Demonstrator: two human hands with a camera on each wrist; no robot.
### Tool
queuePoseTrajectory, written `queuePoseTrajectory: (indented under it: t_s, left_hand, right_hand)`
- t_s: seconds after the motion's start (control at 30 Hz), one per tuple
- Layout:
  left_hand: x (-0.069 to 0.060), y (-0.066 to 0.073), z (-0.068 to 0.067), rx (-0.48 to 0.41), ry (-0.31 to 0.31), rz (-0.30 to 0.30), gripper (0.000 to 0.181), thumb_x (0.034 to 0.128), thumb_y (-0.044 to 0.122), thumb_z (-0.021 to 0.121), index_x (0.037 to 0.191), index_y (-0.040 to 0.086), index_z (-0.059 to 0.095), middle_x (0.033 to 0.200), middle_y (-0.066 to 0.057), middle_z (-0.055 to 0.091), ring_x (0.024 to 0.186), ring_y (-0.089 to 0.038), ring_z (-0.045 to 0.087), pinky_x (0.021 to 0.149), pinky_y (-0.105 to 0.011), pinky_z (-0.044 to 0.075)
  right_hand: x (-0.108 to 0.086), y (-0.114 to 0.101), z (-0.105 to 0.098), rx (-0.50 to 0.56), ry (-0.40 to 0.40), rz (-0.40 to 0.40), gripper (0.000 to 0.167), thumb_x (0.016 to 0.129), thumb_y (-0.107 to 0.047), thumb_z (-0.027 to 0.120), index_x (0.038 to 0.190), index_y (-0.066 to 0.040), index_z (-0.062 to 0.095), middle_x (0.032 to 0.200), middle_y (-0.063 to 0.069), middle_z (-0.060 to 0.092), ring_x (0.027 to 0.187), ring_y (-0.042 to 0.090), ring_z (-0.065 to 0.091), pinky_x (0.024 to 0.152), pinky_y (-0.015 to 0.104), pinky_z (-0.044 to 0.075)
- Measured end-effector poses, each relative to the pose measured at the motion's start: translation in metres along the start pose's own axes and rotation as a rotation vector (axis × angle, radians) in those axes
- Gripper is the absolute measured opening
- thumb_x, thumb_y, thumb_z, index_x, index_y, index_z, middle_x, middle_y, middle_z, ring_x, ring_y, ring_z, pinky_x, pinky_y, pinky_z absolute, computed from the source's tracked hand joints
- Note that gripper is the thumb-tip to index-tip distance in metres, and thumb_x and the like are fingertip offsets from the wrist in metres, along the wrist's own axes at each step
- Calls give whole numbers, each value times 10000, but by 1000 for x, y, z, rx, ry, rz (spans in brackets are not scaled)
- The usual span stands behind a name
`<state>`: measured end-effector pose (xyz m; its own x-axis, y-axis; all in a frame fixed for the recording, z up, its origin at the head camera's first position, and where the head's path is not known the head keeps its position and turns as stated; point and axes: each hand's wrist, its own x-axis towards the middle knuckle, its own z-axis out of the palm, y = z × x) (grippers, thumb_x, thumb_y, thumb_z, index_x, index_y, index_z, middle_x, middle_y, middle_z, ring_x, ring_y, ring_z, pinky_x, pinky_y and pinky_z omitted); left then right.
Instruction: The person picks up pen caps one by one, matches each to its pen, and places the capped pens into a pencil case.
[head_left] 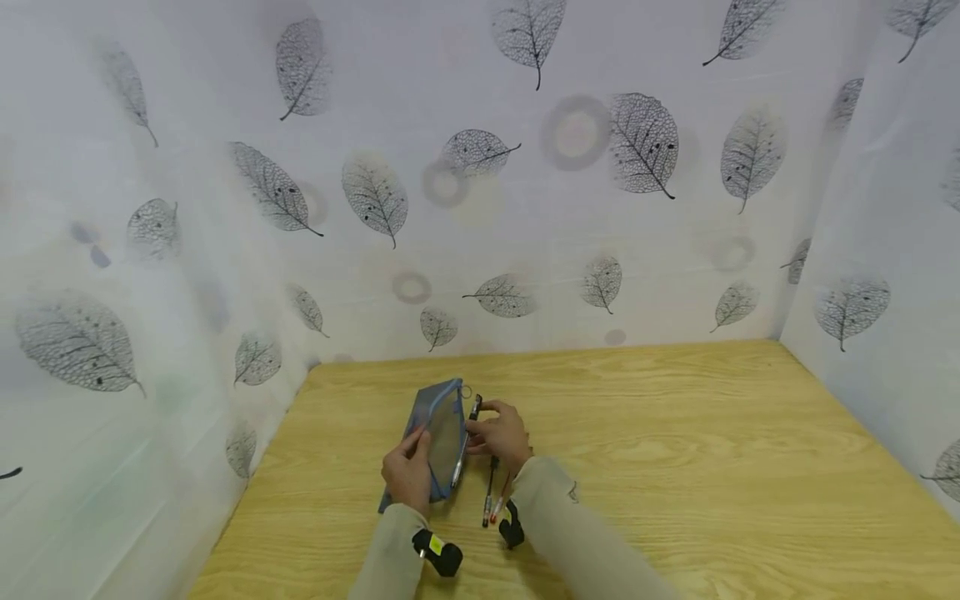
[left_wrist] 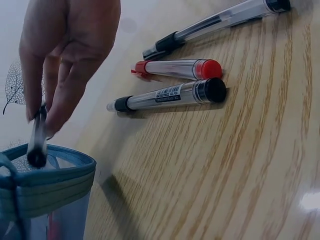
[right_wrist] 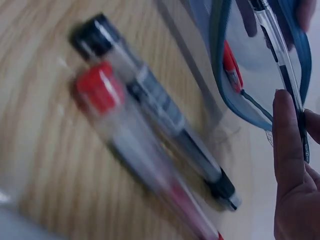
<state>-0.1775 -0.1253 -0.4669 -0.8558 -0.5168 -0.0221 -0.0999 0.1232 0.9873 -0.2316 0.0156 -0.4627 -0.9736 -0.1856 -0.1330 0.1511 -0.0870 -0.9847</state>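
Observation:
A blue-grey zippered pencil pouch (head_left: 447,429) is held up by my left hand (head_left: 408,473), which pinches its near edge between thumb and fingers. The pouch's mouth gapes, and a red pen (right_wrist: 231,66) shows inside it in the right wrist view. My right hand (head_left: 502,435) pinches a clear-barrelled black pen (right_wrist: 280,55) near one end. That pen's other end is at the pouch (left_wrist: 60,187) opening in the left wrist view. Beside the right hand, a black gel pen (left_wrist: 165,96) and a red gel pen (left_wrist: 177,68) lie on the table.
Another black pen (left_wrist: 225,22) lies beyond the red one in the left wrist view. The wood-grain table (head_left: 675,467) extends to the right. Leaf-patterned white sheeting (head_left: 555,225) rises behind the table and at both sides. Each wrist carries a small black camera (head_left: 442,554).

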Motion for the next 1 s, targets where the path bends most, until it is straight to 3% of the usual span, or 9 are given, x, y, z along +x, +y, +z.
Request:
queuePoseTrajectory:
  t_s: [0.3,0.7,1.0]
  left_hand:
    - [-1,1,-1,0,-8,-8,265,958,166,610,1178,38,683,1245,-174,622,1184,-331,565,963,-478,451]
    - [-3,-1,0,-2,-3,54,275,965,165,600,1178,12,679,1214,-181,638,1158,-338,582,935,-478,471]
    - [-4,-2,1,-8,-18,39,279,959,176,612,1175,14,683,1227,-160,637,1176,-323,570,940,-462,471]
  right_hand:
    - [6,18,23,-10,36,-22,460,859,50,656,1283,121,489,884,283,685,640,213,685,584,368,579]
    - [3,22,21,32,9,3,521,850,51,636,1336,106,456,896,274,691,743,302,709,644,377,583]
    - [2,21,18,-91,-106,-93,423,893,48,603,1286,162,495,1170,331,592,978,394,655,774,400,566]
